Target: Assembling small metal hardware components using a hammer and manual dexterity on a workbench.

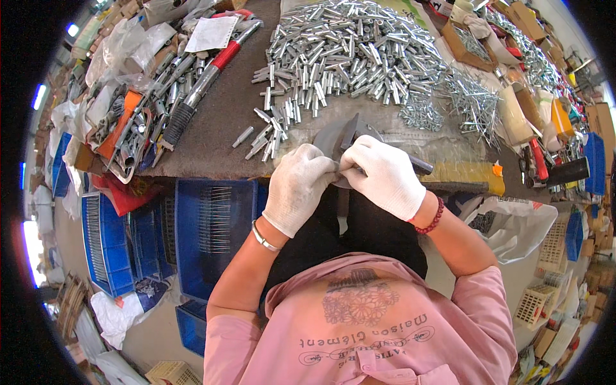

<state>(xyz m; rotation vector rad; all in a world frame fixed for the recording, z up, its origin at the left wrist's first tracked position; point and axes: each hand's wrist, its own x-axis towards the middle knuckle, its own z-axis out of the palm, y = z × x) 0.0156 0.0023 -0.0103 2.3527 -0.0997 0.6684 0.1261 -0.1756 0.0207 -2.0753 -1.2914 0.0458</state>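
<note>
White knit gloves cover both my hands, which meet fingertip to fingertip at the workbench's near edge. My left hand [297,187] is closed in a pinch, and so is my right hand [383,176]. Whatever lies between the fingertips is too small and covered to name. Just behind them sits a dark metal fixture [329,136] with a rounded body and an upright blade-like part. A dark bar [420,165] sticks out past my right hand. Beyond the fixture lies a big heap of shiny metal sleeves [359,54], with a few loose ones [243,136] at its left.
Thin metal pins [475,102] and small fasteners [420,114] lie right of the heap. Tools, including a red-and-black handled one [208,83], crowd the left. Below the bench edge stands a blue bin [192,256] with long thin rods. An open carton [468,46] sits far right.
</note>
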